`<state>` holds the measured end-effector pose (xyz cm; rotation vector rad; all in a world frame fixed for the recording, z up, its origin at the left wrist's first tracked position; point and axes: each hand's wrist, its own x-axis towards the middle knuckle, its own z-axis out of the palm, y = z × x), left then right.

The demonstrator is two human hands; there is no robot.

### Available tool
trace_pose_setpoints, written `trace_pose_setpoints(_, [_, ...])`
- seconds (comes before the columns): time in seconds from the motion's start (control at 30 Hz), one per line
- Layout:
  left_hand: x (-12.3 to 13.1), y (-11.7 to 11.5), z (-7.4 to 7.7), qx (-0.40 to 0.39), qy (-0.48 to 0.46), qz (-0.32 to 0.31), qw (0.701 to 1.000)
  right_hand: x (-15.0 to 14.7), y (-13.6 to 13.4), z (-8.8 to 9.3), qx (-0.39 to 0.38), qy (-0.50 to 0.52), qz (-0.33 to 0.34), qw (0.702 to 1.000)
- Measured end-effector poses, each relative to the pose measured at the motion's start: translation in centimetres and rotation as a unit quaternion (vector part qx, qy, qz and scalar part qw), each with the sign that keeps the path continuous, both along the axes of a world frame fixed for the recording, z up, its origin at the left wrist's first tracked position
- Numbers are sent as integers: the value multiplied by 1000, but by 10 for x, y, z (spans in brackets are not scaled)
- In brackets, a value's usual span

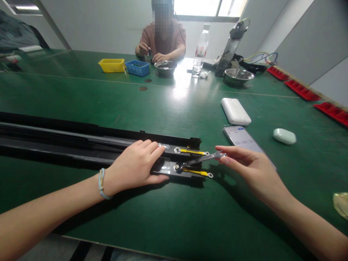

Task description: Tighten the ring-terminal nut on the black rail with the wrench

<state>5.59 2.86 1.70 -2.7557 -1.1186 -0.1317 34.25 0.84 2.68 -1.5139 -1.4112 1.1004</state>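
My left hand is wrapped over two long black rails near their right end, thumb on the near side. Between the thumb and fingers of my right hand is the open end of a combination wrench. Its ring end sits around a bolt on the nearer rail. A yellow wire with ring terminals runs from that bolt past the rail's end. On the farther rail lies a second yellow wire, also with ring terminals.
Right of the rails lie a phone, a white power bank and a pale green case. Across the table sits a person behind yellow and blue bins, a metal bowl and a bottle.
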Motion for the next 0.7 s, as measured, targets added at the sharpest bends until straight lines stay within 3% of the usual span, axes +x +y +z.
trace_pose_setpoints(0.33, [-2,5,-3,-3,-4,0,1000,3,-9,13,-17,-45,91,995])
trace_pose_setpoints(0.7, [0,10,-6,0,-4,0,1000,1,-14,11,-12,-70,145,987])
